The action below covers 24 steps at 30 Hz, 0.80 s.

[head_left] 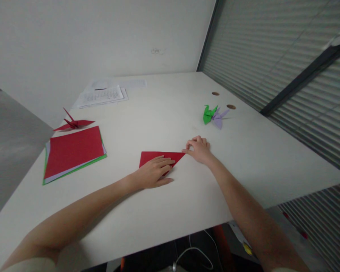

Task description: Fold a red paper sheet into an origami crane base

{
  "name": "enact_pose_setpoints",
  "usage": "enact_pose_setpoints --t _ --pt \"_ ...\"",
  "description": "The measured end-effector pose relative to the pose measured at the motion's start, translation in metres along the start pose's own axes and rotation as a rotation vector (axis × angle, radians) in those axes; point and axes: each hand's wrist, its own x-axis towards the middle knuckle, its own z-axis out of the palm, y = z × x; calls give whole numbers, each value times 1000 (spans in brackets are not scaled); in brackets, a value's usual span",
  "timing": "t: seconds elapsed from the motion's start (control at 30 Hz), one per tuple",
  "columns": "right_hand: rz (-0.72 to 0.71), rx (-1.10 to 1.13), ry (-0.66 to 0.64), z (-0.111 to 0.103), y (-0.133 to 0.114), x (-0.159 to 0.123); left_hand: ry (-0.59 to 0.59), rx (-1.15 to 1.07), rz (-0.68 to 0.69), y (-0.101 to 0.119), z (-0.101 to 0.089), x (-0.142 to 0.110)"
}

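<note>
A folded piece of red paper (150,155) lies on the white table in front of me, its top edge straight and its right end drawn to a point. Across its middle and lower part, my left hand (157,170) rests flat with the fingers stretched out, hiding some of the paper. At the pointed right corner, my right hand (197,149) has thumb and forefinger pinched together on the paper's tip, the other fingers curled.
A stack of red, lilac and green sheets (75,153) lies at left, with a red paper crane (73,124) behind it. Green (209,114) and lilac (219,119) paper cranes stand at right. Printed papers (102,96) lie at the back. Blinds (272,56) border the right side.
</note>
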Motion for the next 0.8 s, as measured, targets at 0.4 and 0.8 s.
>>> enact_pose_setpoints --t 0.4,0.8 --pt "5 19 -15 -1 1 0 -37 16 5 -1 -3 3" --pt "-182 162 40 -43 -14 -10 -39 41 -21 2 -1 5"
